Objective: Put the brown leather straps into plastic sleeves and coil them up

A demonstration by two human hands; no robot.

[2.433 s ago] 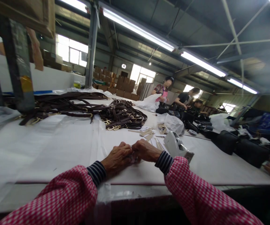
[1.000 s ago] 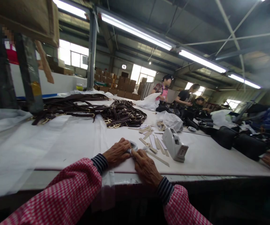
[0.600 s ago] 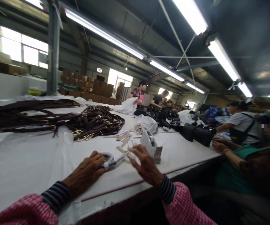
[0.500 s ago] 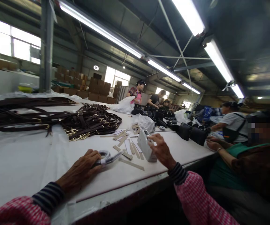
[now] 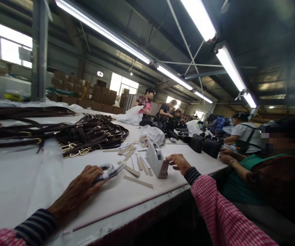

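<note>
My left hand [image 5: 82,186] is closed around a coiled dark strap [image 5: 107,172] wrapped in clear plastic, held just above the table. My right hand [image 5: 180,163] is at the front lip of a grey-white tape dispenser [image 5: 157,162]. Its thumb and fingertips come together there in a pinch; whatever is between them is too small to make out. The dispenser stands on the table with a roll inside its top. Left of it lie flat grey and white strips [image 5: 137,165], scattered loosely. Beyond my left hand is a pile of dark brown straps [image 5: 96,135] with gold buckles.
A crumpled clear plastic bag [image 5: 153,135] lies behind the dispenser. Black bags [image 5: 211,147] stand farther right, beside a co-worker in green [image 5: 255,171]. Other people work at the far end. The table edge [image 5: 137,210] runs close to me.
My right hand has moved from above the dispenser's top down to its front lip, right of it. The left hand still holds the wrapped strap. The whole view has shifted slightly.
</note>
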